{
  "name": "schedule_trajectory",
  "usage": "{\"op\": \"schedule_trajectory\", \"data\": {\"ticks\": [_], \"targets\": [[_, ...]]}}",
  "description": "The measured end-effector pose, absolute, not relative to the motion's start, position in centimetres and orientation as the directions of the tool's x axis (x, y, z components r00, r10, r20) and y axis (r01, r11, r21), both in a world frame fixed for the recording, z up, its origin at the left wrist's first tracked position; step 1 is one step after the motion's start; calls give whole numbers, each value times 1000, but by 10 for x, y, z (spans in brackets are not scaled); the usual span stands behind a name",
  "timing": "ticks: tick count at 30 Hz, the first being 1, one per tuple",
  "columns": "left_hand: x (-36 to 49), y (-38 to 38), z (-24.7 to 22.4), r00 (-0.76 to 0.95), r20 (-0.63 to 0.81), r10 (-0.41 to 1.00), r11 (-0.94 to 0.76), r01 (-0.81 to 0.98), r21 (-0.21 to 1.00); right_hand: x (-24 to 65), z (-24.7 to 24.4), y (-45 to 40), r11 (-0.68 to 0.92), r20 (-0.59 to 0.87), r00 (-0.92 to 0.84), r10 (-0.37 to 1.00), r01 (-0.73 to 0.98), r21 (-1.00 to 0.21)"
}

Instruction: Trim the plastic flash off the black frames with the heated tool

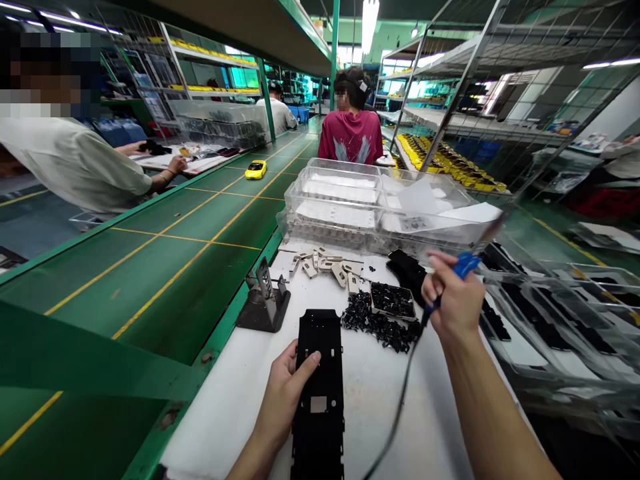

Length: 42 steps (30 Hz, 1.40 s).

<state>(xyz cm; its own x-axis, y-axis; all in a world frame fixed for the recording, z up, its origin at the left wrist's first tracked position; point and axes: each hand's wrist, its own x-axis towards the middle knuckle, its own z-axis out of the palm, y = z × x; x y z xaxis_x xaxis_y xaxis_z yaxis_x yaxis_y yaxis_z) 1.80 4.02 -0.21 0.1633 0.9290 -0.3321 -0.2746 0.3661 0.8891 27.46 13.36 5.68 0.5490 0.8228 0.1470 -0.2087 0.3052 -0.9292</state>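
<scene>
My left hand (pixel 289 387) grips the left edge of a long flat black plate (pixel 323 373), its thumb lying on top. The plate has several cut-outs and lies over the white tabletop (pixel 240 407). Raised at the right, my right hand (pixel 453 300) is closed around a blue-handled tool (pixel 466 265) with a dark cord (pixel 400 407) trailing down. The far end of that tool is blurred. Small black parts (pixel 367 313) are heaped between my hands, some inside a small box (pixel 393 300). Beige pieces (pixel 325 263) lie behind them.
A dark metal stand (pixel 265 300) is at the table's left edge. Clear plastic trays (pixel 340 200) are stacked at the back; more trays (pixel 560 320) stand right. A green conveyor (pixel 190 233) carries a yellow toy car (pixel 256 169). People sit left and ahead.
</scene>
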Motion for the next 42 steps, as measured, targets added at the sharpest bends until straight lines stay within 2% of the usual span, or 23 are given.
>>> {"op": "schedule_trajectory", "data": {"ticks": [3, 5, 9, 12, 18, 24, 28, 34, 39, 42], "targets": [[14, 38, -6, 137, -346, 928, 371, -285, 884, 272, 69, 153, 412, 165, 683, 712, -216, -885], [11, 36, -8, 139, -353, 925, 379, -291, 878, 259, 63, 150, 379, 139, 671, 728, -225, -898], [7, 33, -11, 159, -385, 909, 417, -353, 838, 240, 16, 116, 122, 3, 543, 840, -184, -975], [9, 32, -14, 197, -411, 890, 455, -403, 794, 252, -26, 97, -69, -84, 518, 851, -49, -996], [24, 37, -25, 255, -450, 856, 517, -402, 756, 287, -56, 109, -243, -99, 527, 844, 211, -947], [30, 33, -30, 286, -535, 795, 607, -410, 681, 307, -48, 96, -313, -118, 520, 846, 305, -900], [33, 32, -29, 331, -562, 757, 652, -432, 623, 311, -51, 63, -365, -183, 434, 882, 383, -849], [40, 37, -20, 393, -579, 715, 699, -432, 570, 294, -66, 55, -332, -129, 394, 910, 505, -797], [43, 40, -18, 500, -636, 587, 809, -372, 455, 288, -65, 63, -302, -118, 352, 929, 532, -791], [45, 41, -20, 532, -622, 574, 819, -371, 438, 287, -62, 66, -296, -117, 345, 931, 529, -795]]}}
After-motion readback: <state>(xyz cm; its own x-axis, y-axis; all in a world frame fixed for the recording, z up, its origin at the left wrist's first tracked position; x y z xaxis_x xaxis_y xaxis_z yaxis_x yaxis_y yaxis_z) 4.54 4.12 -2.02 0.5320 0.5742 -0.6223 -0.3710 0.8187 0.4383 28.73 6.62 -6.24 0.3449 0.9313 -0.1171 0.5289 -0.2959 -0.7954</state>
